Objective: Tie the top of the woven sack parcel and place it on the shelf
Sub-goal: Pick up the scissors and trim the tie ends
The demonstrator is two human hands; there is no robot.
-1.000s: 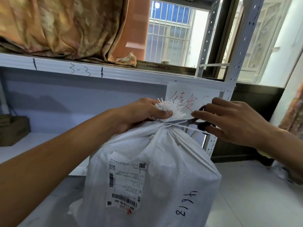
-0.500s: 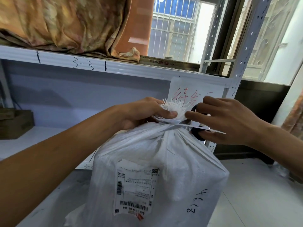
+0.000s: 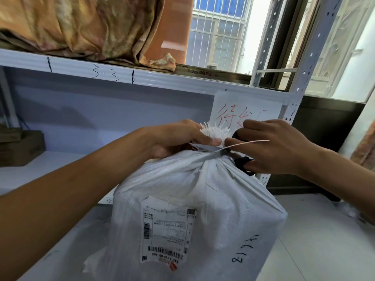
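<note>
Window-side metal shelf (image 3: 162, 78), our woven sack (image 3: 203, 189) at its lower front edge. Left hand (image 3: 178, 138) grips the frayed neck, right hand (image 3: 280, 147) holds scissors (image 3: 215, 154) there. Looks soft, bulky; we'd hug the body.

Bright daylight thru far-right window (image 3: 219, 31), blown-out glare there. Soft shadow under shelf (image 3: 113, 75). Wide-angle bend at edges; slight softness near arms, no motion blur.
</note>
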